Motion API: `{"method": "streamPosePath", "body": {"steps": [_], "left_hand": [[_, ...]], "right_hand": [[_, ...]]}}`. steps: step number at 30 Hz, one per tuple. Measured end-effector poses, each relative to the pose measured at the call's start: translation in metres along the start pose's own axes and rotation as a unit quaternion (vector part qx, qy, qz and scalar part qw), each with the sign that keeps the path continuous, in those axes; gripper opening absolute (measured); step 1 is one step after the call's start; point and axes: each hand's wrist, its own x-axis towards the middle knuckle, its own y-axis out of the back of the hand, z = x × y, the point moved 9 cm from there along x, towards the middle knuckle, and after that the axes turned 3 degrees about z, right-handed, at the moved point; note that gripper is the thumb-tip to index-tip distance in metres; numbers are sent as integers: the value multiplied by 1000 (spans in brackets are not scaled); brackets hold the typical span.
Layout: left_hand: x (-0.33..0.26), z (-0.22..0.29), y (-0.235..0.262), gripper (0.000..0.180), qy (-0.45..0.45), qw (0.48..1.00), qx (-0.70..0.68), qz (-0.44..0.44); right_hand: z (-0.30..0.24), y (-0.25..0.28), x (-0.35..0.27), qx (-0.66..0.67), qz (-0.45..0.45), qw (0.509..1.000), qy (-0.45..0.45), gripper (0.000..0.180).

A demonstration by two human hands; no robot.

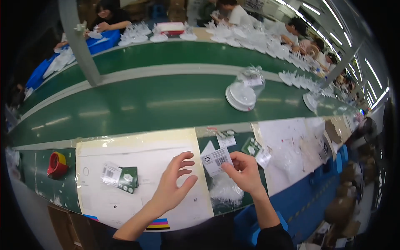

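Between thumb and fingers, my right hand (243,171) pinches a white label card (216,161) printed with a barcode, held above the right part of the bench. My left hand (177,181) hovers to its left over the white paper sheet (146,156), fingers apart and holding nothing. On that sheet lies a small stack of green and white cards (121,176). More green and white cards (252,147) rest beyond my right hand, and another barcode card (226,140) lies near the bench's far edge. Below the held card sits crumpled clear plastic (226,191).
A red and yellow tape roll (57,164) is at the left. Past the bench runs a green conveyor belt (166,98) carrying a clear dome on a white base (243,95). Co-workers sit beyond, among many white pieces (250,35). Blue bins (339,160) stand at the right.
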Motion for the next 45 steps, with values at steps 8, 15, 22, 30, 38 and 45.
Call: {"method": "streamPosePath", "body": {"steps": [8, 15, 22, 30, 38, 45], "left_hand": [[-39, 14, -2, 37, 4, 995, -91, 31], [-40, -3, -18, 31, 57, 989, -136, -3], [-49, 1, -42, 24, 68, 993, -71, -59], [-40, 21, -14, 12, -23, 1000, -11, 11], [-29, 22, -16, 11, -23, 996, -42, 76], [-42, 24, -16, 13, -154, 985, 25, 79]], "right_hand": [[-51, -25, -56, -120, 8, 976, 183, 11], [-5, -20, -63, 111, 43, 993, -16, 43], [-27, 6, -79, 138, 12, 965, 222, 23], [-9, 13, -95, 64, 3, 994, 87, 16], [-11, 29, -106, 54, 63, 992, 100, 25], [-1, 20, -103, -99, 47, 985, 131, 19]]}}
